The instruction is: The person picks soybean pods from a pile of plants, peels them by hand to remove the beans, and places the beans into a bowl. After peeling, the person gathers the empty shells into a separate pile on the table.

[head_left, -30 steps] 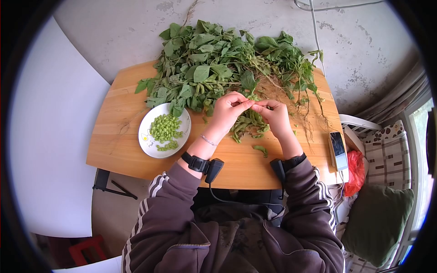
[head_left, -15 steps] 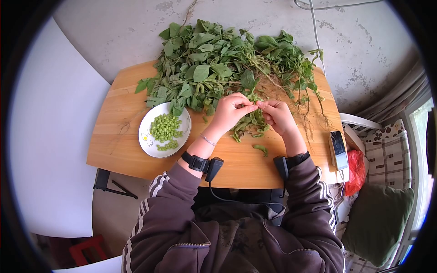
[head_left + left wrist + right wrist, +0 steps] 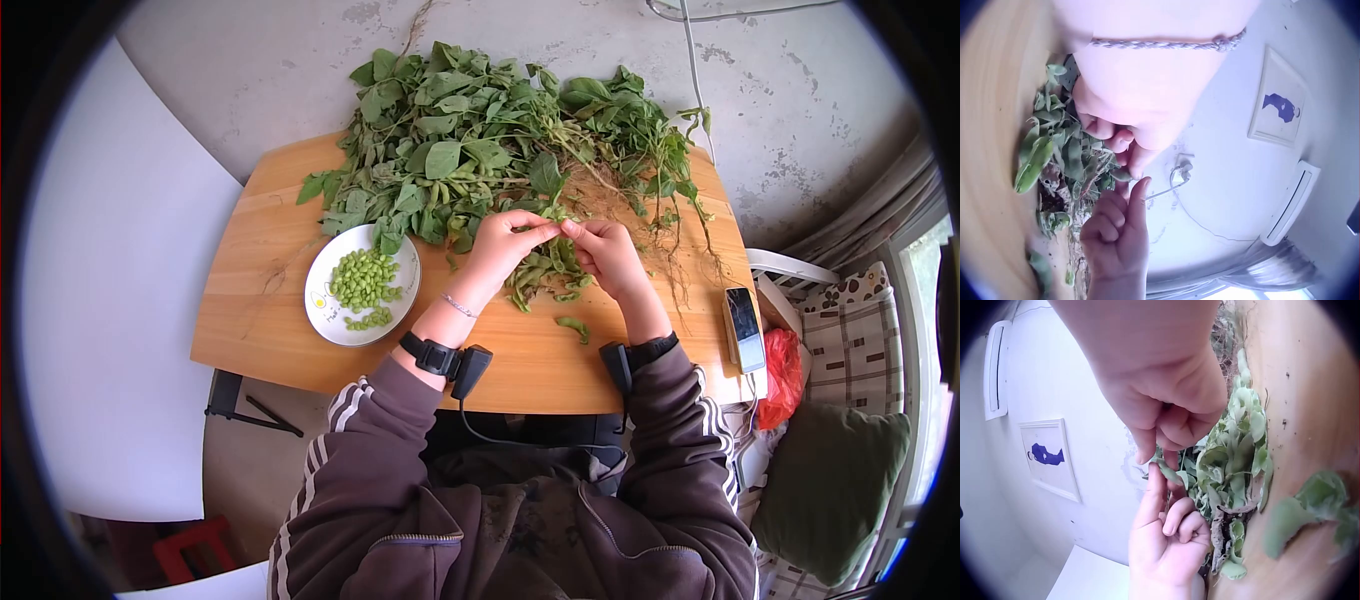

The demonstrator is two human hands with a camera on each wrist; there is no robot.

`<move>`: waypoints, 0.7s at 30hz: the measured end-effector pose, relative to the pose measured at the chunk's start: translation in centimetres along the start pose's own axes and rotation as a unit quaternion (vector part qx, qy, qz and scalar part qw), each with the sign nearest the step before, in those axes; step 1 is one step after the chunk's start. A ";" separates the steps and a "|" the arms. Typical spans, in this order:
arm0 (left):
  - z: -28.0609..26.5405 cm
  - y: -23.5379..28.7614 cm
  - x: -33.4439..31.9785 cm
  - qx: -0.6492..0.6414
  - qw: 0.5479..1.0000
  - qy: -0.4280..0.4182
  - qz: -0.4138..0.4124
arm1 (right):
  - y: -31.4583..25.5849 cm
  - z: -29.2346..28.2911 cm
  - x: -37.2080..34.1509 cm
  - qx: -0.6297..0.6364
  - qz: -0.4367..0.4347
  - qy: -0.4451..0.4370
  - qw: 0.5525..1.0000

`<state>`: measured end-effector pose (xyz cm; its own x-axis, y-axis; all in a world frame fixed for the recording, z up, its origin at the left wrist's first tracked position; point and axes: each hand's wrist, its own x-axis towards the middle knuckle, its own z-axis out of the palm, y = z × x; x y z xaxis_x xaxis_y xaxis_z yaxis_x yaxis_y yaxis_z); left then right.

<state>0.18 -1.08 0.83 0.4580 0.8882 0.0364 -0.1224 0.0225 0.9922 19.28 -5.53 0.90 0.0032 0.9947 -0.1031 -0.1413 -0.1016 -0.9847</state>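
In the head view the left hand (image 3: 497,248) and the right hand (image 3: 612,258) meet at their fingertips above a pile of green pods (image 3: 545,270). Between them, a green pod (image 3: 1169,474) shows in the right wrist view, pinched by thumb and finger of the left hand (image 3: 1169,540). The right hand (image 3: 1163,406) pinches at the same pod from the other side. To the left, a white plate (image 3: 325,327) holds shelled green beans (image 3: 364,280). Leafy plants (image 3: 440,130) with pods lie heaped behind the hands.
A single pod (image 3: 573,328) lies on the wooden table (image 3: 520,375) near its front edge. At the table's right side is a phone (image 3: 743,325) with a cable. Roots (image 3: 680,270) trail over the right part, and a red bag (image 3: 782,380) sits beyond the edge.
Compared with a second ago, the right hand has turned slightly and its other fingers have curled in, its wrist shifting a little right. The left hand has barely moved.
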 end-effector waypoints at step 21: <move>0.8 -0.8 0.0 0.346 0.874 0.121 0.320 | 0.5 0.8 0.2 -0.181 -0.109 0.100 0.972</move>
<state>0.93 -1.50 0.17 0.2803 0.6910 0.6663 0.3153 -0.7219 0.6160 18.37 -5.41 0.47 0.1911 0.9737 0.1238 0.2411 0.0757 -0.9675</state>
